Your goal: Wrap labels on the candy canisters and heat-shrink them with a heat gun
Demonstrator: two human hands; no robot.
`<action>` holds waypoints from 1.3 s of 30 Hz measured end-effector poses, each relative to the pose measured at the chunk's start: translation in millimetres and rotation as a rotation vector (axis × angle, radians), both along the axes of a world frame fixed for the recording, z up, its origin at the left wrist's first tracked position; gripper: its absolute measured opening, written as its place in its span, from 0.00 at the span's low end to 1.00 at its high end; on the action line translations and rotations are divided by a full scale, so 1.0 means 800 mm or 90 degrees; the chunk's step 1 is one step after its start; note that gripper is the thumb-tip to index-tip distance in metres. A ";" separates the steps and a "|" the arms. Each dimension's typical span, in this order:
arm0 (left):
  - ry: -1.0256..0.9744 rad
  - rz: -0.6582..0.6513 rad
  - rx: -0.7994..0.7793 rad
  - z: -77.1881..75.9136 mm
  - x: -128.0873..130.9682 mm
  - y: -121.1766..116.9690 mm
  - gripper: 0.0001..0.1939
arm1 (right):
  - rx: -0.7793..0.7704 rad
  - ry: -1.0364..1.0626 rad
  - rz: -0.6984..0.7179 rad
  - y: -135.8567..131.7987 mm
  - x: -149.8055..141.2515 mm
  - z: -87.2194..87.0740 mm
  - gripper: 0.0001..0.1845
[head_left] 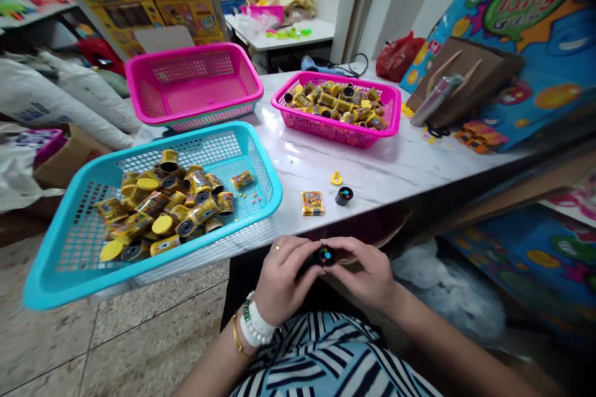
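Observation:
Just past the table's front edge, my left hand (pixel 285 276) and my right hand (pixel 365 270) pinch a small black round cup (pixel 327 254) between thumbs and fingers. Blue and other coloured bits show in its top; the fingers cover its sides. Beyond my hands, a similar black cup (pixel 344 196) stands on the white marbled table (pixel 298 155). Beside it lie a yellow ring-shaped piece (pixel 336 178) and a small square printed yellow wrapper (pixel 312 203). Neither hand touches these.
A blue basket (pixel 271 177) on the left holds several yellow canisters (pixel 162 223). A pink basket (pixel 335 130) of similar canisters stands farther back. Stacked baskets with a pink one (pixel 195 115) on top sit back left. A brown paper bag (pixel 460 80) leans at right.

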State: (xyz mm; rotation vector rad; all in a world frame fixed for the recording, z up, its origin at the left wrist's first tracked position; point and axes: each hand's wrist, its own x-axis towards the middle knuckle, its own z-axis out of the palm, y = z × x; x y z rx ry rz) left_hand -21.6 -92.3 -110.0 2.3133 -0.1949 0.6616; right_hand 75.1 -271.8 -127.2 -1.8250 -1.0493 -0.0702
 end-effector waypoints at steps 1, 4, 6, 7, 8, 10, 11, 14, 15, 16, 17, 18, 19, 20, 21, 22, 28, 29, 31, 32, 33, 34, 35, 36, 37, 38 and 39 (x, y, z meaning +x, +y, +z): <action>-0.002 -0.005 -0.002 0.002 0.000 0.003 0.18 | 0.011 -0.008 0.000 0.006 -0.001 0.003 0.17; -0.008 -0.027 0.005 0.009 -0.003 0.017 0.21 | 0.028 -0.034 0.021 0.020 0.002 0.010 0.17; -0.006 -0.039 -0.007 0.011 -0.006 0.025 0.23 | 0.031 -0.053 0.048 0.026 0.006 0.013 0.18; -0.002 -0.042 -0.023 0.011 -0.008 0.028 0.24 | 0.036 -0.064 0.064 0.028 0.008 0.013 0.18; 0.004 -0.045 -0.043 0.011 -0.009 0.030 0.24 | 0.042 -0.074 0.082 0.031 0.009 0.013 0.19; 0.013 -0.039 -0.080 0.010 -0.010 0.033 0.23 | 0.056 -0.089 0.113 0.038 0.010 0.012 0.21; 0.015 -0.026 -0.092 0.009 -0.010 0.033 0.22 | 0.059 -0.094 0.121 0.042 0.009 0.011 0.22; 0.007 0.040 -0.084 0.008 -0.005 0.033 0.17 | 0.052 -0.109 0.121 0.051 0.009 0.014 0.25; 0.002 0.060 -0.073 0.008 -0.003 0.033 0.16 | 0.040 -0.114 0.134 0.052 0.012 0.019 0.25; 0.000 0.077 -0.058 0.007 0.000 0.034 0.15 | 0.023 -0.117 0.155 0.051 0.019 0.026 0.25; -0.001 0.093 -0.042 0.006 0.003 0.036 0.15 | 0.005 -0.118 0.175 0.049 0.029 0.035 0.24; -0.003 0.111 -0.025 0.004 0.006 0.037 0.15 | -0.010 -0.116 0.179 0.046 0.043 0.045 0.22; -0.008 0.133 -0.005 0.001 0.008 0.040 0.16 | -0.026 -0.110 0.166 0.043 0.062 0.055 0.20; -0.017 0.161 0.015 -0.003 0.011 0.042 0.16 | -0.033 -0.104 0.117 0.040 0.085 0.064 0.15; -0.028 0.191 0.035 -0.009 0.013 0.043 0.16 | -0.043 -0.091 0.046 0.039 0.110 0.071 0.12; -0.040 0.219 0.051 -0.014 0.015 0.044 0.16 | -0.067 -0.071 -0.011 0.039 0.137 0.074 0.12; -0.025 0.287 0.091 -0.035 0.018 0.037 0.18 | -0.260 0.067 0.013 0.064 0.256 0.041 0.14; -0.016 0.285 0.091 -0.034 0.018 0.036 0.18 | -0.262 0.068 0.013 0.067 0.260 0.037 0.11; 0.002 0.272 0.075 -0.032 0.016 0.035 0.18 | -0.246 0.058 0.000 0.067 0.253 0.041 0.07; 0.013 0.262 0.059 -0.031 0.015 0.035 0.18 | -0.221 0.053 -0.020 0.064 0.242 0.048 0.07; 0.026 0.253 0.040 -0.030 0.015 0.036 0.18 | -0.191 0.051 -0.046 0.060 0.226 0.059 0.07; 0.042 0.244 0.021 -0.028 0.014 0.037 0.18 | -0.142 0.055 -0.083 0.056 0.207 0.071 0.08; 0.057 0.237 0.005 -0.027 0.014 0.039 0.19 | -0.101 0.080 -0.129 0.052 0.184 0.083 0.10; 0.071 0.228 -0.010 -0.026 0.013 0.040 0.19 | -0.073 0.113 -0.154 0.050 0.159 0.093 0.12; 0.081 0.219 -0.021 -0.025 0.013 0.041 0.20 | -0.052 0.149 -0.150 0.051 0.133 0.100 0.12; 0.090 0.209 -0.031 -0.023 0.013 0.041 0.20 | -0.057 0.189 -0.121 0.054 0.108 0.103 0.12; 0.095 0.201 -0.038 -0.022 0.012 0.042 0.19 | -0.077 0.233 -0.074 0.061 0.086 0.101 0.12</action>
